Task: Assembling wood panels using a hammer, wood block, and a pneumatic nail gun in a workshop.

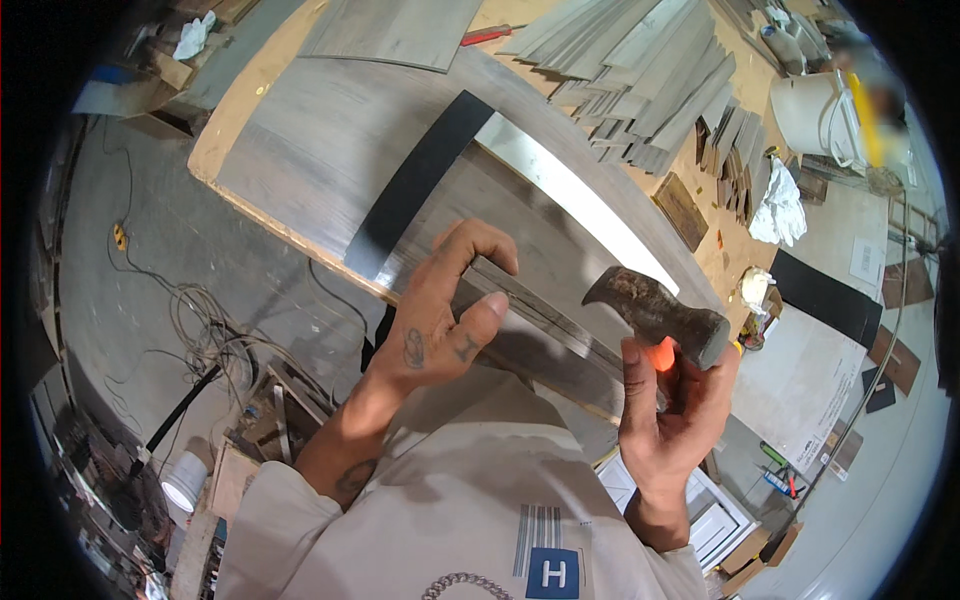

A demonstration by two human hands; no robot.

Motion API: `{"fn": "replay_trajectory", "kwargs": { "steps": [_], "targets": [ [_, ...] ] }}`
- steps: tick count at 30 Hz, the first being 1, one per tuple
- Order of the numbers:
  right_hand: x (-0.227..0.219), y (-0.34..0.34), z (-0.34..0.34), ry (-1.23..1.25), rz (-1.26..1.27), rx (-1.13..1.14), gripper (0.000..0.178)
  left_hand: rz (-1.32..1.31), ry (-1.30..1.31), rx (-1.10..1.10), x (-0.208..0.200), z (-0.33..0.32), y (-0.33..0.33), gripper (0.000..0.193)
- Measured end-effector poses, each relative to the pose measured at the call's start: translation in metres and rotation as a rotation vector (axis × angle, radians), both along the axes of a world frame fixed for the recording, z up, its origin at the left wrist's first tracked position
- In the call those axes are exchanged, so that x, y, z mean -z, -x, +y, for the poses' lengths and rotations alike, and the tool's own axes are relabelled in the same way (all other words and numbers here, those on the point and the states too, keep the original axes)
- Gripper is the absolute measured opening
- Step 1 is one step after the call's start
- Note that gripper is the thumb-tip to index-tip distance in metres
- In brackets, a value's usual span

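My left hand [440, 305] is curled round the near end of a narrow grey wood-grain strip [545, 318], index finger on its far side and thumb on its near side. The strip slants away to the right, just above the table's near edge. In my right hand [675, 420] is a hammer [655, 312], held upright close under its worn, rusty head; a bit of orange handle shows between the fingers. Below both hands lies a grey wood-grain panel [300, 140]. Across it run a black band [425, 180] and a bright white strip [580, 205], meeting at a corner.
Fanned grey planks [640, 60] lie on the table's far side, near a red-handled tool [487, 36] and a crumpled white cloth [778, 205]. A white bucket [815, 115] stands far right. Coiled cables [195, 315] and a fan [110, 480] are on the left floor.
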State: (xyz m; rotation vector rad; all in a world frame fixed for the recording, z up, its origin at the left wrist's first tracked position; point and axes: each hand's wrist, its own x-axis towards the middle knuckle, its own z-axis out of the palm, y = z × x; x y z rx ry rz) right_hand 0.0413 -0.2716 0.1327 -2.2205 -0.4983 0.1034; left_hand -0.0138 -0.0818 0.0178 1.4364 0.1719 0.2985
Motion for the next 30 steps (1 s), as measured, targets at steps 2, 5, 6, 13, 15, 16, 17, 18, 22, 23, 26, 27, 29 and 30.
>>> {"fn": "replay_trajectory", "kwargs": {
  "steps": [2, 5, 6, 13, 15, 16, 17, 18, 22, 23, 26, 27, 29, 30],
  "targets": [
    [-0.003, -0.007, 0.004, 0.09, -0.079, -0.107, 0.043, -0.011, -0.004, 0.015, -0.001, 0.001, 0.002, 0.035],
    [-0.001, -0.009, 0.007, 0.151, -0.125, -0.224, 0.054, -0.012, -0.003, 0.027, -0.001, 0.004, 0.002, 0.035],
    [-0.003, -0.008, 0.01, 0.233, -0.083, -0.164, 0.054, -0.005, -0.005, 0.04, -0.001, 0.005, 0.003, 0.035],
    [0.009, -0.024, 0.043, 0.328, 0.049, -0.107, 0.037, 0.032, 0.097, 0.025, -0.004, 0.001, 0.005, 0.037],
    [0.01, -0.029, 0.051, 0.382, 0.318, -0.166, 0.034, 0.02, 0.084, 0.03, 0.004, 0.0, 0.006, 0.038],
    [0.01, -0.03, 0.054, 0.341, 0.393, -0.149, 0.037, 0.008, 0.07, 0.025, 0.007, 0.0, 0.007, 0.039],
    [0.01, -0.031, 0.056, 0.339, 0.394, -0.143, 0.037, 0.009, 0.069, 0.032, 0.007, 0.0, 0.009, 0.039],
    [0.011, -0.033, 0.057, 0.347, 0.395, -0.15, 0.034, 0.051, 0.128, 0.058, 0.007, 0.001, 0.013, 0.043],
    [0.008, -0.034, 0.056, 0.355, 0.497, -0.185, 0.029, 0.05, 0.018, 0.163, 0.013, 0.011, 0.015, 0.051],
    [0.007, -0.035, 0.056, 0.356, 0.491, -0.183, 0.029, 0.043, 0.018, 0.164, 0.011, 0.009, 0.013, 0.051],
    [0.008, -0.034, 0.056, 0.405, 0.525, -0.196, 0.029, 0.018, 0.054, 0.034, 0.002, 0.001, 0.01, 0.041],
    [0.01, -0.033, 0.055, 0.376, 0.524, -0.194, 0.028, 0.014, 0.066, 0.036, 0.002, 0.0, 0.009, 0.041],
    [0.011, -0.033, 0.054, 0.349, 0.524, -0.194, 0.027, 0.011, 0.079, 0.037, 0.003, 0.001, 0.01, 0.04],
    [0.009, -0.035, 0.056, 0.367, 0.534, -0.196, 0.032, -0.008, 0.059, 0.042, 0.003, 0.002, 0.009, 0.04]
  ]
}}
